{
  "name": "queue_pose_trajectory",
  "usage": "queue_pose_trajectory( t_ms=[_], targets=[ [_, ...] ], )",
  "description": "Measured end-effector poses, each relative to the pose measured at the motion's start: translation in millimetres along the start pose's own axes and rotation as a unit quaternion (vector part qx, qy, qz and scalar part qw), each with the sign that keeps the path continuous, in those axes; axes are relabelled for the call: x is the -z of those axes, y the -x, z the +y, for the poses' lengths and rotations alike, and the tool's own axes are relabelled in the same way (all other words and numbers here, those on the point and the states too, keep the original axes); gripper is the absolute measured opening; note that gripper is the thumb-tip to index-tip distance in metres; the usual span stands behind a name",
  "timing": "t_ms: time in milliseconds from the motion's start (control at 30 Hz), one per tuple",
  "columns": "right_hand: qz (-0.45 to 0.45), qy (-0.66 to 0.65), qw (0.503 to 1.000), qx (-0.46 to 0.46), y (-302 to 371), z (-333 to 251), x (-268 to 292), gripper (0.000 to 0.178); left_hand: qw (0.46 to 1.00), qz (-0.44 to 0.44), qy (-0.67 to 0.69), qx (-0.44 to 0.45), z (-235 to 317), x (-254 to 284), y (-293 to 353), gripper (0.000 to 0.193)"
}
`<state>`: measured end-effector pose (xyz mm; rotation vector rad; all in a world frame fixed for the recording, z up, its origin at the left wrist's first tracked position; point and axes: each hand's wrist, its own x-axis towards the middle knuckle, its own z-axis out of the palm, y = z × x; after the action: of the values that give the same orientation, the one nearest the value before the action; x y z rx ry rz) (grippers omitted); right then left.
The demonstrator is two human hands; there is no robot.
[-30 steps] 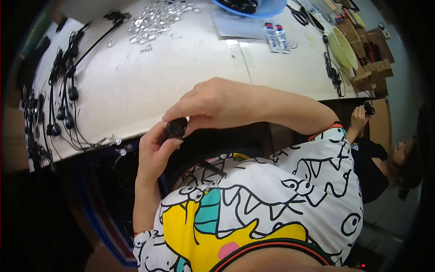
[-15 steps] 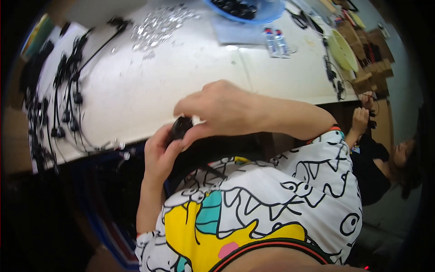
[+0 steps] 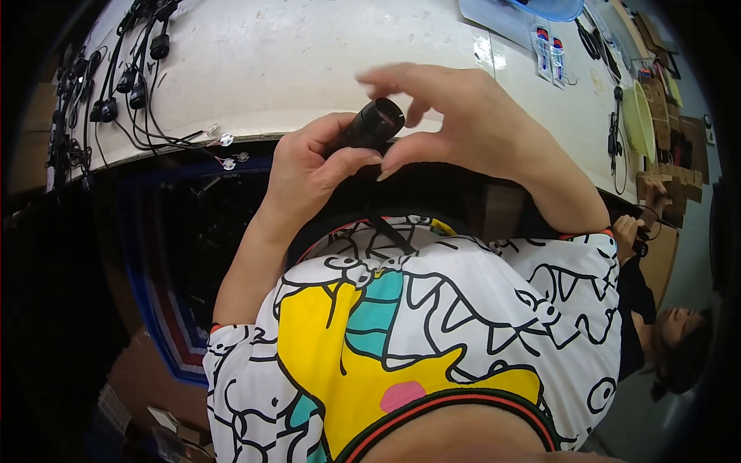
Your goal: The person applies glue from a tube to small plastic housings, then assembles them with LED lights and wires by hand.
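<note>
My left hand [image 3: 302,168] is wrapped round a short black cylindrical housing [image 3: 372,126], held tilted just above the table's near edge. Its round end faces up and to the right, with a reddish-brown tone inside the rim. Beside that end, my right hand [image 3: 475,116] curves with thumb and fingers spread apart, its fingertips blurred. I see nothing held in it. The left palm hides the lower end of the housing.
Black cables with lamp-like heads [image 3: 137,94] lie along the white table's [image 3: 285,54] left side, small discs [image 3: 226,140] at their wire ends. Two small tubes [image 3: 549,58], a blue basin [image 3: 557,6] and a yellow basin [image 3: 639,119] are farther right. A co-worker's hand [image 3: 629,231] shows at right.
My right hand has come off the black housing and opened up and to the right. The housing's round end now shows in my left hand. The view has shifted, bringing the cables higher.
</note>
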<state>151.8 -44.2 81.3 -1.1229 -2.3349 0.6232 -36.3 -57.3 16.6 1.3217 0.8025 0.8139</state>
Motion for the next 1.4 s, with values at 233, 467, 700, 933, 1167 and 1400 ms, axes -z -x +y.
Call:
queue_pose_trajectory(
  t_ms=[233, 467, 700, 933, 1167, 1400],
  targets=[
    [-0.043, 0.034, 0.997, -0.047, -2, -4, 9, 0.039, 0.975, 0.063, -0.197, -0.081, 2, -6, -1, 0.017],
    [-0.140, -0.048, 0.983, -0.112, -4, -16, 18, 0.034, 0.997, 0.066, -0.046, -0.002, -3, -3, 8, 0.016],
    [-0.120, -0.001, 0.991, -0.051, 3, -11, 24, 0.031, 0.986, -0.005, -0.165, -0.031, 13, -6, 2, 0.017],
    [-0.040, 0.002, 0.998, -0.045, 15, -13, 15, 0.029, 0.996, 0.014, -0.090, -0.025, 11, -14, 4, 0.022],
    [-0.006, -0.038, 0.999, -0.016, 18, -5, 13, 0.036, 0.989, 0.012, -0.131, -0.060, 10, -13, 3, 0.024],
    [-0.054, -0.117, 0.981, -0.148, 15, -11, 6, 0.030, 0.984, 0.065, -0.156, -0.056, 10, -21, 8, 0.023]
  ],
)
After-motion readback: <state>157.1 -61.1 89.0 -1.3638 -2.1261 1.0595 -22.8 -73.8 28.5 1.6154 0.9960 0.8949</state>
